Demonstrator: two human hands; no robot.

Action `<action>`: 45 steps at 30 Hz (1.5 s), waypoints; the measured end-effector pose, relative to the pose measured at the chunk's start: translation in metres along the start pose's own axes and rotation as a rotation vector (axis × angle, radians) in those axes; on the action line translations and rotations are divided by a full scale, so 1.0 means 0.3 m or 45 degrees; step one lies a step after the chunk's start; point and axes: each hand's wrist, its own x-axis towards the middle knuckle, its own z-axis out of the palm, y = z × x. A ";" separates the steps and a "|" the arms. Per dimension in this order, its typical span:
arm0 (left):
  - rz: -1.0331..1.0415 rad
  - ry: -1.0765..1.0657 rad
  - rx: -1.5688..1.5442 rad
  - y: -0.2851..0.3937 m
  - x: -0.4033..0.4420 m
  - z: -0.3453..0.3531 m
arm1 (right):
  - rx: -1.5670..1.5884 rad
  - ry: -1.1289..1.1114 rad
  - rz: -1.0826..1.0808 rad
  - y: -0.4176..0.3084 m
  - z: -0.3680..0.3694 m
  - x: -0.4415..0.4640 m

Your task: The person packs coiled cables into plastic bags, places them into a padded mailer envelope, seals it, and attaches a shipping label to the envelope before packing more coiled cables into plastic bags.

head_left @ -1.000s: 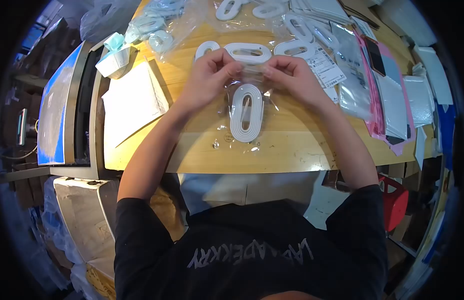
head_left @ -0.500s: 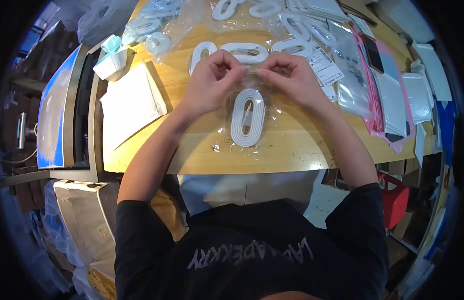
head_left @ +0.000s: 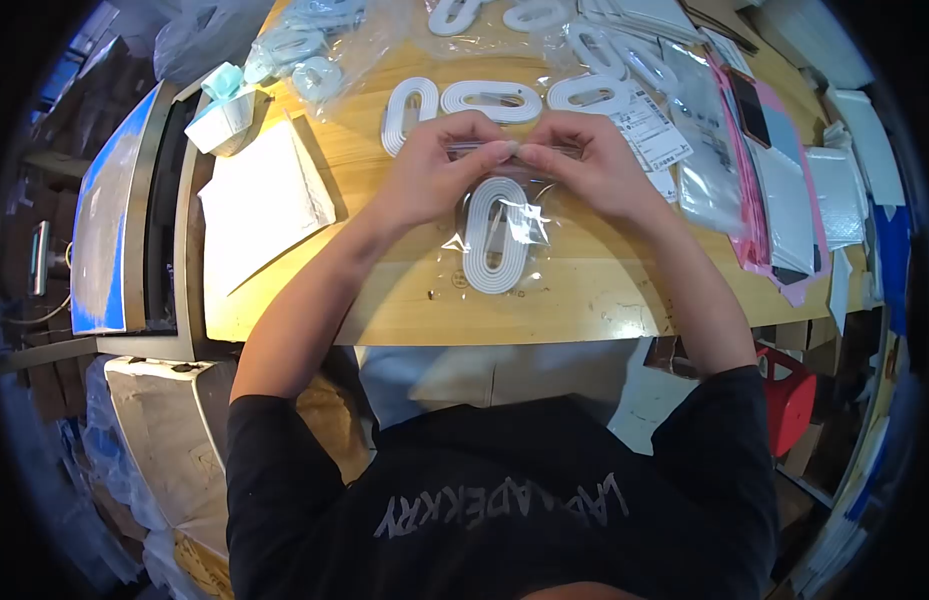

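Observation:
A clear plastic bag (head_left: 546, 240) lies on the wooden table with a coiled flat white cable (head_left: 473, 240) inside it. Both of my hands pinch the bag's top edge. My left hand (head_left: 439, 165) is closed on it from the left, thumb against the curled fingers. From the other side my right hand (head_left: 594, 165) grips the same edge, its thumb tip almost touching the left one. Just beyond the hands lie more white coils: an upright one (head_left: 409, 115), a sideways one (head_left: 491, 101) and another (head_left: 587, 94) at the right.
Bagged coils (head_left: 314, 80) lie at the back left. A white padded envelope (head_left: 264, 205) and a small box (head_left: 222, 125) sit left. Right are a printed label (head_left: 652, 135), clear bags (head_left: 706, 180), a phone (head_left: 749, 108) and pink packaging (head_left: 802, 200). A monitor (head_left: 114, 215) stands far left.
My hands have come closer together along the bag's top edge, the left one shifting right. The fingers have lowered slightly, showing more of the coils behind. The bagged cable has barely moved.

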 end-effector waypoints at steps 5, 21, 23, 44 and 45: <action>0.103 -0.007 0.019 -0.002 0.008 -0.033 | 0.173 -0.032 0.123 -0.019 -0.016 -0.003; -0.037 0.139 -0.106 -0.010 0.021 -0.023 | 0.439 1.113 -0.101 0.186 -0.520 0.000; -0.033 0.080 -0.099 -0.012 0.013 0.001 | -0.007 1.081 0.141 0.238 -0.546 -0.021; -0.029 -0.001 0.038 0.002 -0.008 -0.007 | -1.533 0.914 0.574 0.407 -0.705 -0.116; -0.036 0.000 0.046 0.004 -0.008 -0.006 | -1.641 0.897 0.653 0.409 -0.700 -0.121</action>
